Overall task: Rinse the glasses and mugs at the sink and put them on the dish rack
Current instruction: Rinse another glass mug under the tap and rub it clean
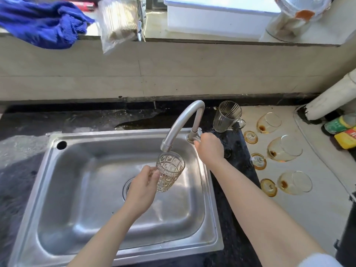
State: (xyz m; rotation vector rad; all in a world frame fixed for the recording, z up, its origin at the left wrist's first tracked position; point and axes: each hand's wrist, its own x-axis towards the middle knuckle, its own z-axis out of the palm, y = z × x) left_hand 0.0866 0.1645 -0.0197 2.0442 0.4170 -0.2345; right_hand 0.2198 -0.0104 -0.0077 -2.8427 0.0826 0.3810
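Steel sink (115,137) lies under the curved metal tap (181,120). Left hand (141,186) curls its fingers (154,173) round a clear, cut-pattern tumbler (170,170) just below the spout, its long axis near upright and its mouth up. Right hand (210,148) grips the tap's base. A ribbed glass mug (227,116) stands right of the tap.

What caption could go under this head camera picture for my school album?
Left hand holds a patterned glass under the faucet over the sink, right hand gripping the faucet's base.
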